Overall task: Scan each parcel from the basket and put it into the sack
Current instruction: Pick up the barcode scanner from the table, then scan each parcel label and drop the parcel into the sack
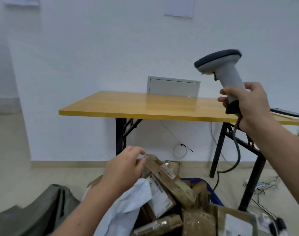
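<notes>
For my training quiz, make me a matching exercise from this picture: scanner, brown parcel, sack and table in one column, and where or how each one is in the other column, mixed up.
1 scanner
2 long brown parcel
3 sack
4 table

A slumped at the lower left
B gripped at its top end by the left hand
C yellow top, black legs
D held up by the right hand

Pairs: 1-D, 2-B, 3-A, 4-C

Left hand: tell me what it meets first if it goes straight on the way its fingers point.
The tilted brown parcel on top of the pile. The fingertips of the left hand seem to be pinching its upper end. Past that lies only floor, though depth is unclear.
</notes>
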